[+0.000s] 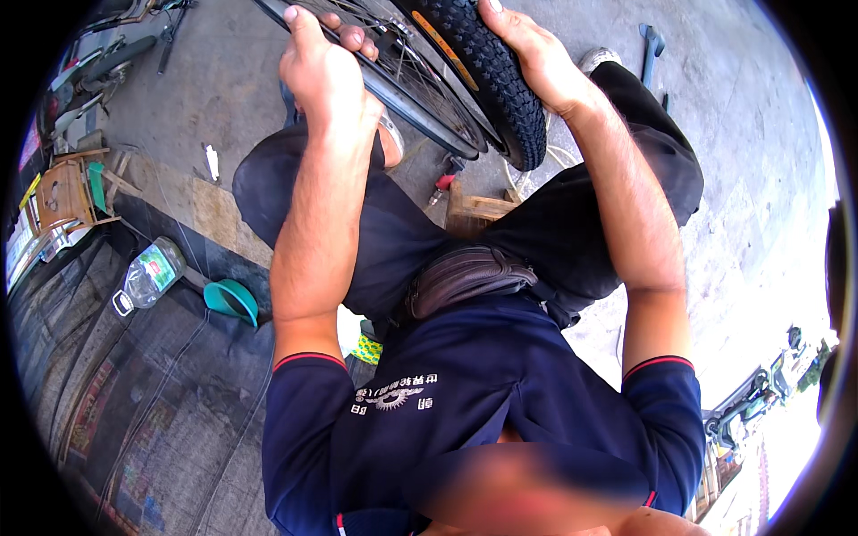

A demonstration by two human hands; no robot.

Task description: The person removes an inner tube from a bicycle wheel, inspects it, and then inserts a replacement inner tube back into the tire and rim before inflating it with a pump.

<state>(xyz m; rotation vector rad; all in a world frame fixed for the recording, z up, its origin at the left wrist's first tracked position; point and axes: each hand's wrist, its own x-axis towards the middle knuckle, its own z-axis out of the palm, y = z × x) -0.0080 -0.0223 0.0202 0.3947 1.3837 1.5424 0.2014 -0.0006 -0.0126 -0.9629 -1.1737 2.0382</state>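
A bicycle wheel's rim (413,113) with thin spokes stands tilted between my knees. Against its right side lies a black knobby tyre (487,67) with an orange label on the sidewall; whether it is seated on the rim at the top cannot be seen. My left hand (329,67) is closed round the rim on the left, thumb on the near side and fingertips showing inside by the spokes. On the right, my right hand (534,55) grips the tyre's tread, thumb toward the top edge, its other fingers mostly hidden. The wheel's upper part runs out of view.
Below the wheel are a small wooden stool (478,207), a red-handled nozzle (442,183) and a pale hose (563,154). A clear bottle (150,275), teal bowl (231,301) and wooden box (64,192) sit left. A white tube (212,163) and blue-grey tool (651,49) lie farther off.
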